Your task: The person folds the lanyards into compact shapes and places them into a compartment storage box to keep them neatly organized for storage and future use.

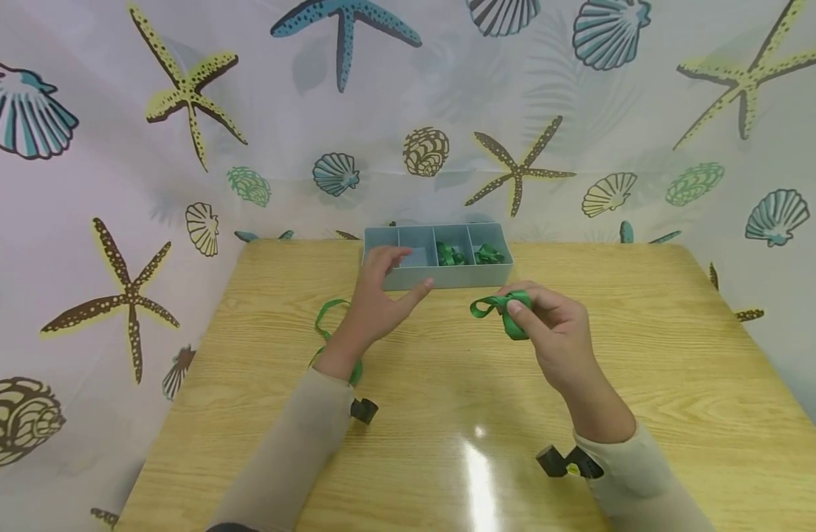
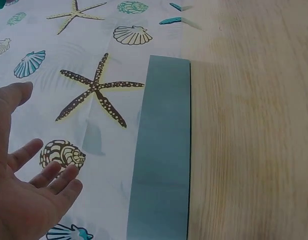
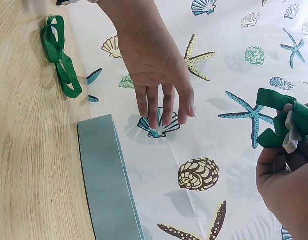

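My right hand [image 1: 563,336] pinches a green ribbon bow [image 1: 516,325] between thumb and fingers, held above the table. The right wrist view shows its loops, with a whitish strip [image 3: 292,132] at the middle. My left hand [image 1: 377,303] holds nothing; its fingers are spread and slightly bent, in front of the divided box. In the left wrist view the left hand [image 2: 34,190] appears with its fingers apart. A length of green ribbon [image 1: 328,318] lies in loops on the table, partly hidden behind the left forearm.
A blue-grey box [image 1: 447,277] with several compartments stands at the table's back edge. Its two right compartments hold green ribbon pieces [image 1: 489,254]. Behind the wooden table [image 1: 647,347] hangs a white cloth [image 1: 394,111] printed with shells and starfish.
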Tool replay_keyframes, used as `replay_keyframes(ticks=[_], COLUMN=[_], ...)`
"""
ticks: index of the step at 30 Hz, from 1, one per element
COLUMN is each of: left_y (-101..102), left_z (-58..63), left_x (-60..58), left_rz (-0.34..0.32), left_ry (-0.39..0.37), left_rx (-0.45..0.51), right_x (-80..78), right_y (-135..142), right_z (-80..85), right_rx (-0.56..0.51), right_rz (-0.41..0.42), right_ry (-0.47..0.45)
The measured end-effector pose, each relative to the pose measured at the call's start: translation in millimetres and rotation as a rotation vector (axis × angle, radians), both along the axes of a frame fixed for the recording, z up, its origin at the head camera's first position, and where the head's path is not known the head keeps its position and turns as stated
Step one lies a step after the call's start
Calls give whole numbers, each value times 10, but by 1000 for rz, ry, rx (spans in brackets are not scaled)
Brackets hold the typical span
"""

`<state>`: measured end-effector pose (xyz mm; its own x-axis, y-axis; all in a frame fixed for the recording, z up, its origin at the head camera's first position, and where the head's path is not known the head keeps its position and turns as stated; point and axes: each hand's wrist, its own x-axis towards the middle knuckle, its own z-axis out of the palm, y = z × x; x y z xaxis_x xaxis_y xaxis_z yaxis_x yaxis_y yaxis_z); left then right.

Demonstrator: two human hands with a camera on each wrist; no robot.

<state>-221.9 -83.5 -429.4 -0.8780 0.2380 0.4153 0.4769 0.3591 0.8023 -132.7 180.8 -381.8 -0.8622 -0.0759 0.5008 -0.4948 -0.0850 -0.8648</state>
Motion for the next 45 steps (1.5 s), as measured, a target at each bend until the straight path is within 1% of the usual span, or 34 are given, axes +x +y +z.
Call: replay_keyframes(ticks=[5,9,15,19,23,29,35,39,45], left_y=[-27,-41,-62,-70,-76,-80,-81,-84,-100], left_z=[-65,-112,-187,-242,-296,-338,-363,-391,-413], left_x=[-66,-120,-222,-283,-343,-395,-447,-508,-571], left_rz=[15,44,72,102,121,148,183,204,216], left_ry=[-38,-91,-154,-179,-191,-214,-203,-190,-203], left_rx=[-18,-34,-14,-57,-95,-101,-125,-147,-196], right_x=[-3,-3,11,21,18,23,30,27,34], right_y=[5,10,17,19,13,11,19,21,11], right_z=[-11,-14,-15,-18,-19,-22,-20,-22,-44], right_rx=[-8,-7,-5,-3,-17,-23,-11,-14,-20], right_rz=[16,25,27,26,42,60,56,60,62], right_ry=[10,19,17,16,26,26,22,23,17])
